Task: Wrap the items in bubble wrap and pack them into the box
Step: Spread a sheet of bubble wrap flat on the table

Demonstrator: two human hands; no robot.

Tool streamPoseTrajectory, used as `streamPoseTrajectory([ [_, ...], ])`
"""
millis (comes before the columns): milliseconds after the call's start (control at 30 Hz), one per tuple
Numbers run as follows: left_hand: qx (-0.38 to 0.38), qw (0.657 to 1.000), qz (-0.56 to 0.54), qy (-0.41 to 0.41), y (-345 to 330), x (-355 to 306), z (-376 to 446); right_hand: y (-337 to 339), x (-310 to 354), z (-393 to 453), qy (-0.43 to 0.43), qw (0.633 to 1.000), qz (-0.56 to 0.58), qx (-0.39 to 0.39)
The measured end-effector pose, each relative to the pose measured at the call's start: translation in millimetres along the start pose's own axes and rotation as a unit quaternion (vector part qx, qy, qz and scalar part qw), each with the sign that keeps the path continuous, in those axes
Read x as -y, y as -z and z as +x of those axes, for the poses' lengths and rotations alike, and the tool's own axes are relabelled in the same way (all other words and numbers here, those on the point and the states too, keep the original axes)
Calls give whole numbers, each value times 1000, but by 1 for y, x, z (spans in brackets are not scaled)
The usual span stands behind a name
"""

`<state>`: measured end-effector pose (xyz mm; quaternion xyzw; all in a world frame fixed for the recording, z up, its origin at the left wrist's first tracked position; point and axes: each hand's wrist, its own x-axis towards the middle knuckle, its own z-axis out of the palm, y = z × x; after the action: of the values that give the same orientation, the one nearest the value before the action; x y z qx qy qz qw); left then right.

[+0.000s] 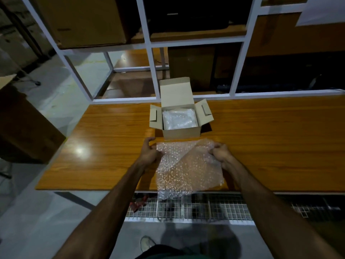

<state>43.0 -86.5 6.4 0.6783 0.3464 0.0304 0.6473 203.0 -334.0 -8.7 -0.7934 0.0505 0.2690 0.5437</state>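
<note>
A clear sheet of bubble wrap (188,169) is held just above the wooden table (270,143), its lower edge hanging past the front edge. My left hand (150,153) pinches the sheet's upper left edge. My right hand (220,156) grips the bunched upper right corner. Just beyond the sheet stands a small cardboard box (180,132) with its lid and side flaps open. Inside it lies a white bubble-wrapped bundle (179,118). No unwrapped item shows on the table.
A white metal shelf frame (239,71) with large cartons rises behind the table. A wire mesh rack (196,208) sits below the table's front edge. A brown carton (24,128) stands on the floor at left.
</note>
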Motion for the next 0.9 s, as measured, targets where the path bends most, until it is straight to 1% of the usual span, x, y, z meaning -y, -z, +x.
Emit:
streamPoseTrajectory([
  [67, -24, 1000, 0, -20, -5, 6, 1, -2, -9, 6, 7, 1000, 17, -16],
  [200, -70, 997, -11, -22, -13, 20, 7, -2, -19, 13, 12, 999, 34, -20],
  [267, -85, 995, -16, -40, -15, 26, 7, 2, -16, 7, 46, 999, 3, -17],
  [333, -102, 991, 28, -77, -18, 29, 4, 6, -16, 4, 105, 992, -60, -27],
  [367, -112, 987, 60, -99, -20, 30, 1, 8, -16, 0, 146, 981, -124, -41],
  [400, -128, 979, 101, -124, -21, 34, 2, 11, -19, -2, 189, 958, -209, -62],
  [433, -147, 965, 155, -149, -23, 39, 1, 12, -22, -8, 232, 923, -295, -84],
  [467, -167, 946, 214, -178, -24, 43, -1, 12, -26, -12, 281, 886, -354, -105],
  [500, -185, 921, 273, -206, -25, 49, -2, 10, -29, -19, 333, 853, -386, -111],
  [533, -192, 896, 327, -233, -27, 54, -4, 6, -31, -25, 382, 824, -406, -100],
  [600, -153, 852, 425, -265, -30, 60, -11, -6, -36, -32, 437, 779, -448, -37],
  [667, -102, 820, 501, -256, -31, 69, -12, -21, -37, -31, 446, 752, -485, 25],
  [733, -70, 821, 523, -217, -29, 76, -9, -38, -31, -27, 458, 726, -509, 58],
  [800, -61, 825, 528, -192, -27, 80, -6, -52, -28, -21, 463, 691, -550, 77],
  [833, -59, 825, 530, -188, -27, 81, -7, -55, -28, -16, 451, 681, -571, 83],
  [867, -57, 824, 532, -186, -27, 80, -8, -55, -30, -11, 427, 682, -587, 83],
  [900, -57, 826, 531, -182, -27, 79, -10, -52, -34, -6, 396, 696, -594, 80],
])
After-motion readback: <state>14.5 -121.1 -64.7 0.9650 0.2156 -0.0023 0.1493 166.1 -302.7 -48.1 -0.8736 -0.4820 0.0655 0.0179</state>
